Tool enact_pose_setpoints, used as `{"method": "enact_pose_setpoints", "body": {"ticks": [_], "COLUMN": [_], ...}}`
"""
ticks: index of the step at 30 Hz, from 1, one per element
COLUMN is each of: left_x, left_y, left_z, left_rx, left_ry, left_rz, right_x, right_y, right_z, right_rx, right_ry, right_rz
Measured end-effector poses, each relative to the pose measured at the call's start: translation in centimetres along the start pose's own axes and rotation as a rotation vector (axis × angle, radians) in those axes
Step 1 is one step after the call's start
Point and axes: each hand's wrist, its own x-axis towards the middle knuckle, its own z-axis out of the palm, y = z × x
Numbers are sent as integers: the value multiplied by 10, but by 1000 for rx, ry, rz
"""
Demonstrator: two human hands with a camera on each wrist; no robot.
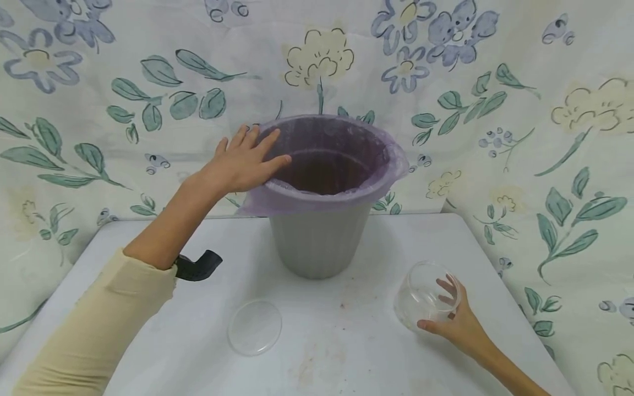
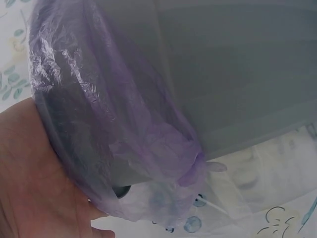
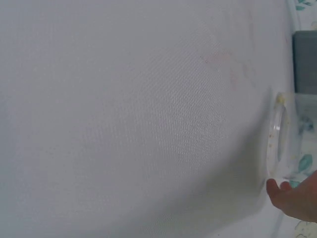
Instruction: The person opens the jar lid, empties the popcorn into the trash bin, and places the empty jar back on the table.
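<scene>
A grey bin (image 1: 317,245) stands upright at the back of the white table, lined with a purple plastic bag (image 1: 327,202) folded out over its rim. My left hand (image 1: 240,165) rests on the bin's left rim with spread fingers, over the bag. In the left wrist view, the bag (image 2: 153,144) hangs loosely down the bin's outside beside the palm. At the right, my right hand (image 1: 460,322) grips a clear round container (image 1: 418,302) from its right side, thumb in front. The right wrist view shows the fingers at the edge of this see-through container (image 3: 277,139).
A clear round lid (image 1: 255,328) lies flat on the table (image 1: 198,341), left of the middle. Small reddish specks and smears mark the tabletop. Flower-patterned cloth (image 1: 346,60) hangs behind and along the sides. A black strap end (image 1: 203,265) sticks out by the left sleeve.
</scene>
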Motion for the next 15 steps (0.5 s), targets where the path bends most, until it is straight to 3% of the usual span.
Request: {"method": "enact_pose_setpoints", "body": {"ticks": [7, 15], "left_x": [-4, -13], "left_y": [-3, -6], "left_z": [-1, -7], "left_rx": [-46, -70], "left_ry": [16, 67], "left_rz": [19, 44], "right_x": [5, 24], "right_y": [-13, -54], "right_z": [-20, -48], "right_rx": [-25, -278], "right_ry": [51, 181], "right_rz": [-156, -345]}}
